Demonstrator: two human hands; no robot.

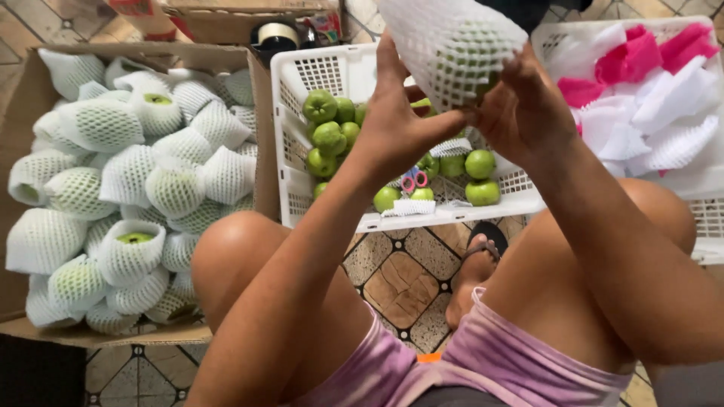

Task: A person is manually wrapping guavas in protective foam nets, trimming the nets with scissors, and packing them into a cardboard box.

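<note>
While the left hand (pixel 396 120) and right hand (pixel 520 113) are both holding a green fruit (pixel 471 56) in a white foam net (pixel 445 38), it is hanging above the white basket's (pixel 290 151) far edge.

green fruit (pixel 475 56), white foam net sleeve (pixel 445 38), held aloft

cardboard box (pixel 262 128) holds net-wrapped fruit | white crate (pixel 290 143) holds bare green guavas (pixel 329 136) | second crate (pixel 705 215): pink and white foam nets (pixel 648 98) | tape roll (pixel 277 34)

Both hands (pixel 460 113) around a net-sleeved green fruit (pixel 452 45) (held high)
</note>
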